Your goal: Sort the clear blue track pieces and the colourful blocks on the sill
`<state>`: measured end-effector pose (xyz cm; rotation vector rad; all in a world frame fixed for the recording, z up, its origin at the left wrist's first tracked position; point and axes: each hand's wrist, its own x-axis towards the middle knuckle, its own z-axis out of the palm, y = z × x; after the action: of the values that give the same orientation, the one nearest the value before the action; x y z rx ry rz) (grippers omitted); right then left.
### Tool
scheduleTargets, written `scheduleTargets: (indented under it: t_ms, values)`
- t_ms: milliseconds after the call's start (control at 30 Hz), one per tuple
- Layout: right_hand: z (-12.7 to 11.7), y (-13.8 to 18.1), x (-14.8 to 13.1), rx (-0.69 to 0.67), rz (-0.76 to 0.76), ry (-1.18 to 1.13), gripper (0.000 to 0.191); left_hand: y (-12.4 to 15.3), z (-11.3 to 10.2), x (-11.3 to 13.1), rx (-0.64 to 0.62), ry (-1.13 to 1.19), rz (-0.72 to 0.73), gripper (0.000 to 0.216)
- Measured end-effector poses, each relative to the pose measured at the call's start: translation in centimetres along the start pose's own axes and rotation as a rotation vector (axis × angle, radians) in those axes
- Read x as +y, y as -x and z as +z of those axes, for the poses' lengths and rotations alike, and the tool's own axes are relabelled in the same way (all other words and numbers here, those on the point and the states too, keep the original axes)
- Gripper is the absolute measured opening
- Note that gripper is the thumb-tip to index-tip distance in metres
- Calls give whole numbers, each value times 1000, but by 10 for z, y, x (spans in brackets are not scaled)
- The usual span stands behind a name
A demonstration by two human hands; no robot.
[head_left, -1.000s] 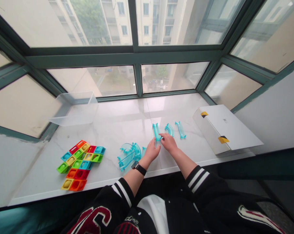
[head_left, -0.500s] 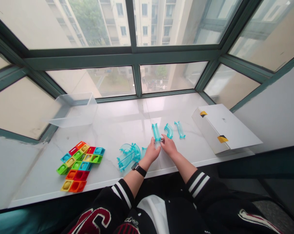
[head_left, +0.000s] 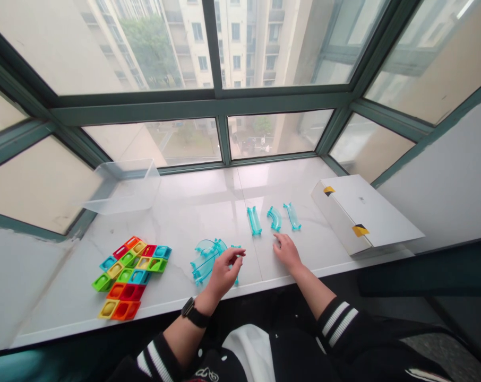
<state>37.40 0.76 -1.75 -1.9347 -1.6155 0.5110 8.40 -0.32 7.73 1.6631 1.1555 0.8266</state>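
Note:
My left hand (head_left: 225,269) hovers over the right side of a loose pile of clear teal track pieces (head_left: 204,261), hiding part of it. Its fingers are apart and nothing shows in them. My right hand (head_left: 287,251) is low over the white counter, open, fingertips just short of a curved teal track piece (head_left: 275,218). To the left of that curve lies a straight teal track piece (head_left: 254,220); on its other side is a slightly bent teal track piece (head_left: 292,216). These three lie side by side, apart from one another.
Joined colourful square tiles (head_left: 131,276) lie at the left of the white counter (head_left: 185,196). A clear plastic bin (head_left: 129,196) stands behind them by the window. On the right is a white box (head_left: 368,212) with yellow-black tape. The counter's front edge runs beneath my forearms.
Both hands have come off the straight track piece, which now lies on the counter. The left hand moved left over the pile; the right drew back slightly to the right.

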Motion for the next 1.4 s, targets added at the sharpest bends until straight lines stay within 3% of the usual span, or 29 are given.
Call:
scheduleTargets:
  t_ms: [233, 467, 733, 900, 1033, 1100, 1267, 1400]
  values:
    - [-6, -10, 10, -11, 38, 148, 49, 80, -52, -31, 165, -26, -140, 34]
    - [0, -22, 8, -42, 34, 223, 52, 115, -70, -50, 328, 67, -282, 43]
    - [-1, -20, 8, -34, 36, 242, 51, 117, -63, -48, 349, 52, -280, 43]
    - [6, 14, 14, 63, -9, 150, 43, 118, -69, -60, 471, -41, -225, 44]
    - [12, 49, 2, 69, -79, 38, 39, 116, -71, -64, 471, -27, -236, 46]
    - [13, 63, -17, 2, -133, -27, 38, 112, -67, -63, 433, -33, -239, 44]
    - [20, 83, -81, -364, -363, -129, 47, 96, -40, -62, 264, -75, -230, 42]
    - [34, 88, -109, -436, -407, -23, 44, 82, -22, -69, 179, -134, -198, 42]
